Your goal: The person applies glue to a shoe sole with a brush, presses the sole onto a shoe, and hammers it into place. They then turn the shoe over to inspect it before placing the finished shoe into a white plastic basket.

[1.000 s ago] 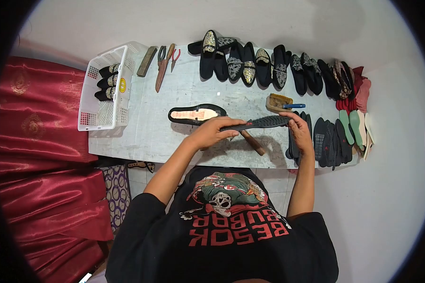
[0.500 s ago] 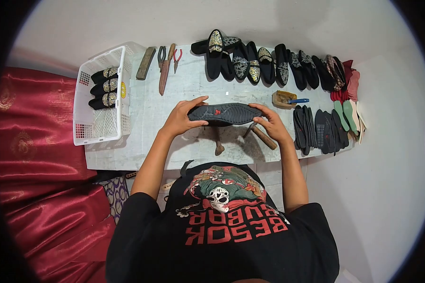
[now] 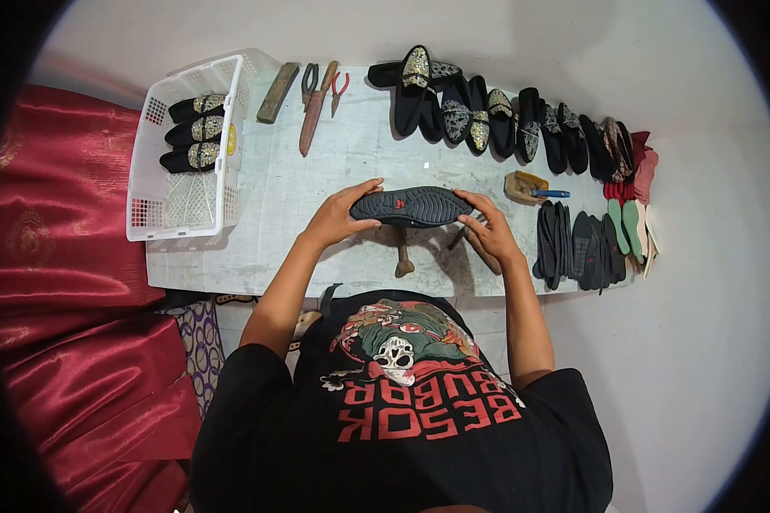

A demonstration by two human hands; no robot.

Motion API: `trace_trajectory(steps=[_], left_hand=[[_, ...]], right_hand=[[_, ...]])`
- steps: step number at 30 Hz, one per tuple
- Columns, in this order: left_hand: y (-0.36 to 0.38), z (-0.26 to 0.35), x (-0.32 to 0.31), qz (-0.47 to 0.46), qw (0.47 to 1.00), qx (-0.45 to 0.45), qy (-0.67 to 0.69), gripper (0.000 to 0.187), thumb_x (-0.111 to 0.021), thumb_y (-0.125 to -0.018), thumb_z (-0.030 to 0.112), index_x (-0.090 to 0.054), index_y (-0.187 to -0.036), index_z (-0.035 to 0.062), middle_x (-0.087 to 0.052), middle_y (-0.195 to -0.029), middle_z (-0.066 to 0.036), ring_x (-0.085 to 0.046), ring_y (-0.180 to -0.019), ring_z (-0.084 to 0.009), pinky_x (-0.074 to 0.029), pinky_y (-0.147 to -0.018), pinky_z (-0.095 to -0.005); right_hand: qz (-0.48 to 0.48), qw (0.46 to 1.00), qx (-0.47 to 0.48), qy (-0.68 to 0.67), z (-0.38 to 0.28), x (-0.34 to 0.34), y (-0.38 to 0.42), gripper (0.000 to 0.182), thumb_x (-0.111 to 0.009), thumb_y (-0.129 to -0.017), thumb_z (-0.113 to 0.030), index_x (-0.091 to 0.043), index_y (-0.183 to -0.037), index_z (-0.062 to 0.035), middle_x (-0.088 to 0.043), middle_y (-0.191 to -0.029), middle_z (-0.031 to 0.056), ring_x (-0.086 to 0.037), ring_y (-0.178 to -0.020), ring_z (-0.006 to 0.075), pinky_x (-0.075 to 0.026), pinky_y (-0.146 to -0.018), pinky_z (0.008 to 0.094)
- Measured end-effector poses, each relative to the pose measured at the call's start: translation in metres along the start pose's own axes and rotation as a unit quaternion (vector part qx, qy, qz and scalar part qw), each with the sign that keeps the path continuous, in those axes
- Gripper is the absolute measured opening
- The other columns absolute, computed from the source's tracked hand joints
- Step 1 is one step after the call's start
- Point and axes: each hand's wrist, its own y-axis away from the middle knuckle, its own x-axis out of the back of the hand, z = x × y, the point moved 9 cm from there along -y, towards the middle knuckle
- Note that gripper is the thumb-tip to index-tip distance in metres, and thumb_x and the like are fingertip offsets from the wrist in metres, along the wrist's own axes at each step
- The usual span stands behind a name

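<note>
Btwn hands (image 3: 337, 217) (image 3: 492, 227) — sole (image 3: 411, 208) runs lengthwise L-R, tread (image 3: 441, 206) twd cam.

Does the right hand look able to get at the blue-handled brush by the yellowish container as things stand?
Probably not without letting go: the right hand grips one end of the ridged black sole. Otherwise the way looks free, with bare whitish tabletop between that hand and the blue-handled brush.

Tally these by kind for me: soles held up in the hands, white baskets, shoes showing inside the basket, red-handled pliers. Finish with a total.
Held sole: 1
White basket: 1
Shoes showing in basket: 3
Red-handled pliers: 1
Total: 6
</note>
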Motion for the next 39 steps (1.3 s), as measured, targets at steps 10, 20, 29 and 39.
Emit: trace_trajectory(steps=[10,20,29,39], left_hand=[[0.01,-0.024,0.009,0.006,0.999,-0.001,-0.047,0.077,-0.09,-0.073,0.019,-0.06,-0.142,0.0077,-0.06,-0.142,-0.013,-0.059,-0.129,-0.0315,-0.048,-0.111,-0.0405],[0.008,-0.032,0.012,-0.008,0.999,-0.002,-0.039,0.072,-0.09,-0.073,0.018,-0.062,-0.139,0.0071,-0.061,-0.142,-0.013,-0.059,-0.131,-0.0301,-0.047,-0.112,-0.0405],[0.01,-0.039,0.012,-0.008,1.0,0.005,-0.004,0.074,-0.089,-0.074,0.016,-0.061,-0.142,0.0078,-0.062,-0.143,-0.014,-0.058,-0.134,-0.0295,-0.044,-0.115,-0.0408],[0.016,-0.045,0.013,0.006,1.0,0.015,0.022,0.072,-0.088,-0.075,0.014,-0.062,-0.141,0.0077,-0.063,-0.141,-0.014,-0.059,-0.133,-0.0299,-0.045,-0.115,-0.0403]], right_hand=[[-0.014,0.999,-0.028,-0.011,-0.002,0.004,-0.004,0.068,-0.087,-0.077,-0.015,-0.063,-0.141,-0.0128,-0.064,-0.136,0.0102,-0.057,-0.126,0.023,-0.048,-0.103,0.0352],[-0.022,0.998,-0.044,0.045,0.004,0.005,-0.008,0.065,-0.088,-0.075,-0.016,-0.067,-0.136,-0.0105,-0.07,-0.13,0.0123,-0.066,-0.116,0.0247,-0.054,-0.093,0.036],[-0.034,0.998,-0.03,0.053,0.01,0.005,-0.01,0.068,-0.087,-0.078,-0.027,-0.065,-0.14,-0.0091,-0.069,-0.136,0.0123,-0.064,-0.126,0.0266,-0.045,-0.111,0.0387],[-0.048,0.991,-0.004,0.124,-0.008,0.004,-0.015,0.06,-0.081,-0.084,-0.028,-0.064,-0.139,-0.0104,-0.068,-0.136,0.0141,-0.064,-0.124,0.0327,-0.051,-0.1,0.0415]])
